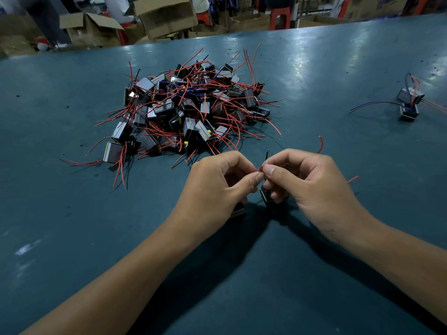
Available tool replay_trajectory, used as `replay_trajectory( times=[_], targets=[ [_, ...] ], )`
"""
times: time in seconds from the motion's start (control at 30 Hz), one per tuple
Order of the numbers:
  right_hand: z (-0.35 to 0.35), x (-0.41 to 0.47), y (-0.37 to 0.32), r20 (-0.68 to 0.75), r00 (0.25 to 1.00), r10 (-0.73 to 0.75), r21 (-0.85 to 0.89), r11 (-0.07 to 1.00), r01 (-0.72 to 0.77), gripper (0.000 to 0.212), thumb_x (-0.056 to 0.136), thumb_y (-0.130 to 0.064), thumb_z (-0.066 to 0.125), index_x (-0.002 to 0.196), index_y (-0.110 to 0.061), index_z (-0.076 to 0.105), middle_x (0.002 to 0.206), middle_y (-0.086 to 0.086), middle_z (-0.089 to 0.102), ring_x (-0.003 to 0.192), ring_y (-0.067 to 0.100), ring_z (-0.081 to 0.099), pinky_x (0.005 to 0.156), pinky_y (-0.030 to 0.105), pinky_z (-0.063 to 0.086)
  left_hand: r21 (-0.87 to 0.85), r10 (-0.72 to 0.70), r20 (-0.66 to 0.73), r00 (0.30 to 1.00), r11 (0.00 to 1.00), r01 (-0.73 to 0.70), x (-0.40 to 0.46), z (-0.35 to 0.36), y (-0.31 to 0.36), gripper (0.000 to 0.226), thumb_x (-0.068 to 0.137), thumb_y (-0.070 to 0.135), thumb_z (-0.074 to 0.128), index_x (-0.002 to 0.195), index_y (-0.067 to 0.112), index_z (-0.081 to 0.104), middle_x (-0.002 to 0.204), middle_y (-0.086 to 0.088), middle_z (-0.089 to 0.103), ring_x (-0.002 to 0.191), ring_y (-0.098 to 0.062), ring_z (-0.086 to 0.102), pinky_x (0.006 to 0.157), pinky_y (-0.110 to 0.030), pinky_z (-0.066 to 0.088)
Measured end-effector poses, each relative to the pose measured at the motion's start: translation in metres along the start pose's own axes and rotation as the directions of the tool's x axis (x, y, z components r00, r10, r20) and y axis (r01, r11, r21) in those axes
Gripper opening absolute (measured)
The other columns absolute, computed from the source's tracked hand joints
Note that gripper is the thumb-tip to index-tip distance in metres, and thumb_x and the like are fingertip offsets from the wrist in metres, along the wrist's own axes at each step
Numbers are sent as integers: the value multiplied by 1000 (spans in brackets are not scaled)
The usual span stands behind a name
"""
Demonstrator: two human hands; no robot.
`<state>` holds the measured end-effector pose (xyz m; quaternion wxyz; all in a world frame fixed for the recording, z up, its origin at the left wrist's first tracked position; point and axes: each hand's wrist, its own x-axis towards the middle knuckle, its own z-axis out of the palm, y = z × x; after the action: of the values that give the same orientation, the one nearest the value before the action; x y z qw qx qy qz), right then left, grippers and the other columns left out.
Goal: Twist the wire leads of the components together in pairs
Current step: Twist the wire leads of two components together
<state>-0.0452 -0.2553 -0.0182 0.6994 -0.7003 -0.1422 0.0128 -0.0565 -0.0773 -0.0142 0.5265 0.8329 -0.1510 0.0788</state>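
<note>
Over the teal table (72, 226), my left hand (217, 187) and my right hand (307, 187) meet fingertip to fingertip. Both pinch the thin wire leads (260, 168), red with a dark one sticking up between them. One small black component (238, 210) peeks out under my left hand. A second component (266, 195) hangs below my right fingers. Red lead ends (320, 144) poke out behind my right hand. A big pile of several black components with red leads (188, 110) lies just beyond my hands.
A joined pair of components (409, 102) with red and dark leads lies at the far right of the table. Behind the table's far edge stand cardboard boxes (167, 15) and red plastic stools (280, 16).
</note>
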Motion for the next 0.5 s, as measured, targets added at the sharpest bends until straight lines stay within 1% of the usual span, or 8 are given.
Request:
replay_trajectory(
  times=[0.1,0.2,0.27,0.37,0.5],
  targets=[
    [2,-1,-1,-4,1000,-14,3,1000,14,9,92,-5,65,84,-7,70,63,5,67,54,18,56,52,24,49,5,5,-4,1000,1000,-5,0,1,0,12,89,21,75,80,19,68,69,1,70,56,-16,64,53,-34,53],
    [3,-2,-2,-18,999,-32,-7,999,32,8,90,-3,67,82,-5,69,62,8,63,54,22,53,51,30,47,-11,-3,-16,1000,1000,3,0,1,-1,13,88,23,76,78,20,68,68,-3,70,63,-30,64,56,-46,54],
    [5,-1,-2,-31,999,-38,-9,999,38,7,89,-2,68,81,-3,69,61,11,61,53,22,51,51,33,45,-5,1,-28,1000,1000,-1,-1,2,-1,14,88,24,76,78,19,68,68,-7,69,65,-36,63,56,-51,52],
    [6,-1,-3,-38,998,-47,-13,999,47,7,88,-1,69,80,-1,68,60,15,60,52,22,49,49,33,41,55,35,-44,998,998,-32,-2,4,0,15,88,23,76,77,18,67,67,-8,67,64,-35,61,56,-49,49],
    [7,-1,-2,-40,998,-48,-26,999,46,8,88,-1,68,80,-3,67,62,15,60,53,20,49,48,29,41,108,56,-53,997,993,-50,-4,4,5,12,87,19,77,78,19,69,67,1,68,62,-22,62,57,-41,49]
  ],
)
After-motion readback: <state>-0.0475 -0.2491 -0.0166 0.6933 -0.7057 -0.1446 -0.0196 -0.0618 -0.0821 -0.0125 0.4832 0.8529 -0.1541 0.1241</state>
